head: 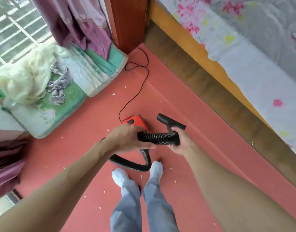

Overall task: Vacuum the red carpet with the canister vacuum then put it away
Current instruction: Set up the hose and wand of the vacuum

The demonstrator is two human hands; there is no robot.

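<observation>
my left hand [127,139] holds the black ribbed plastic hose [158,137] at one end, thumb on top and fingers underneath, so the hose sits clasped between them. my right hand [179,144] is curled round the other end of that stretch, just behind the black t-shaped floor nozzle [170,122], which points up and away from me, lifted off the floor. the two hands are close together with a short run of hose between them.

the red plastic canister vacuum [135,122] sits on the red carpet [185,101] just ahead of my feet, partly hidden behind my left hand. from its near end the hose loops down and round in front of my white shoes [119,177]. a thin black power cord [137,92] trails from the canister across the carpet toward the far corner.

small white scraps [113,94] lie scattered over the carpet, around my feet and out to the left. a wooden bed frame [211,84] with a floral sheet [244,47] runs along my right. green and white folded bedding [73,81] lies on the floor to the left, below a purple curtain [80,22]
</observation>
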